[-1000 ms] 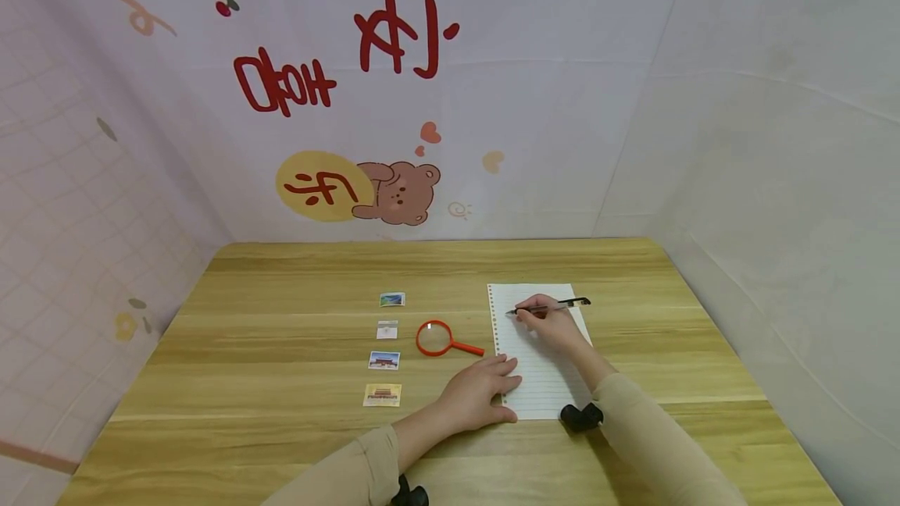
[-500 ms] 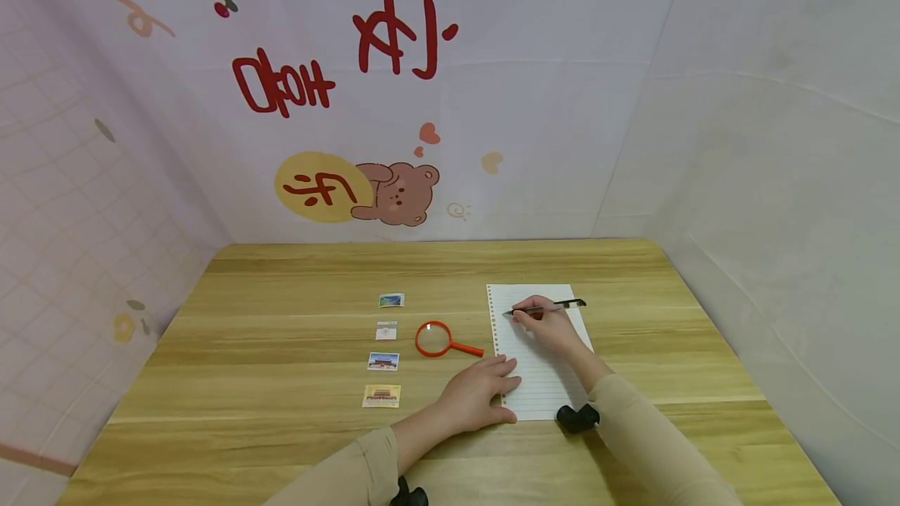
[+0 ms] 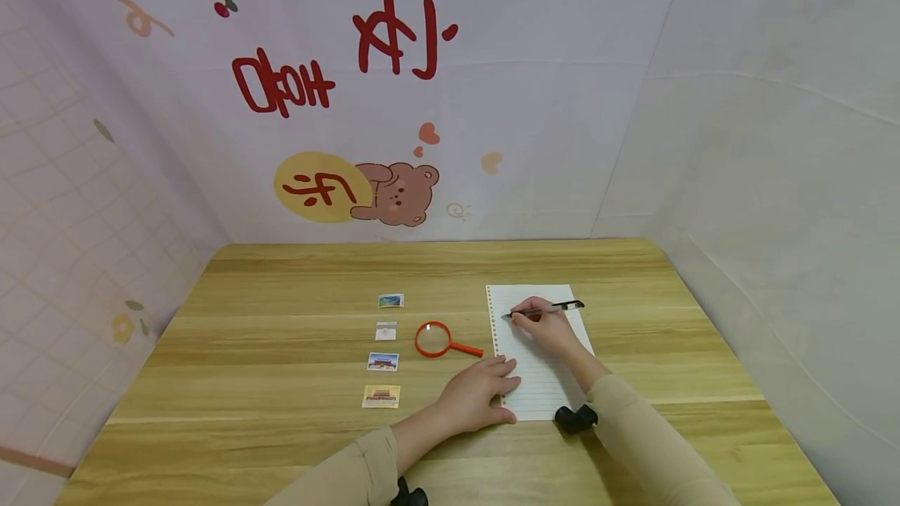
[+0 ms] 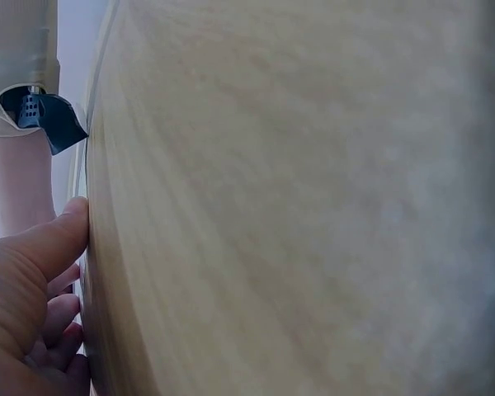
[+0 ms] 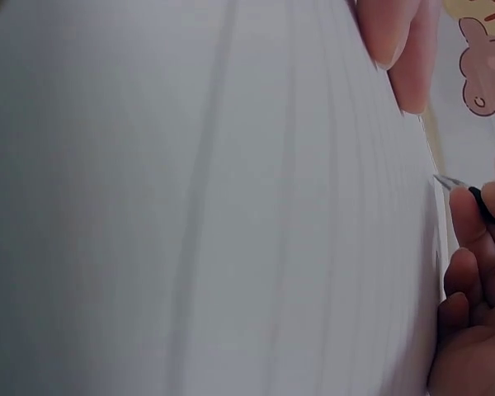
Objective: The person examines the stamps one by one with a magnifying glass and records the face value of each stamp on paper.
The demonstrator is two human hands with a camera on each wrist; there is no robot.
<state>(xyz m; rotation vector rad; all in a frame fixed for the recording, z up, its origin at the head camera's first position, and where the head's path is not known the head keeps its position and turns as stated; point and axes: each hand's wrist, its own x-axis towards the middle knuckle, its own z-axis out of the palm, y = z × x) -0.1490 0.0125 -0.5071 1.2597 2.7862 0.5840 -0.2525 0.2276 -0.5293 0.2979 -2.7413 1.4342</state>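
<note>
My right hand (image 3: 551, 328) pinches a black-capped pen (image 3: 562, 306), its tip at the upper left part of a sheet of lined paper (image 3: 541, 400). In the right wrist view the pen's metal tip (image 5: 447, 181) meets the ruled page beyond the curled fingers. My left hand (image 3: 478, 395) rests with spread, relaxed fingers on the paper's lower left edge, by the punched holes. In the left wrist view the left thumb (image 4: 62, 239) lies along the tabletop. Left of the paper is a red magnifying glass (image 3: 450, 343), its handle pointing toward the sheet.
Several small picture stamps form a column left of the magnifying glass: a green-blue one (image 3: 391, 301), a pale one (image 3: 386, 331), a blue-sky one (image 3: 383, 361) and a yellow one (image 3: 381, 397). The wooden table (image 3: 267, 350) meets a printed cloth backdrop (image 3: 548, 100) behind.
My right hand and the pen have shifted slightly to the left over the paper, the tip moving toward the punched edge. The left hand, stamps and magnifying glass stay put.
</note>
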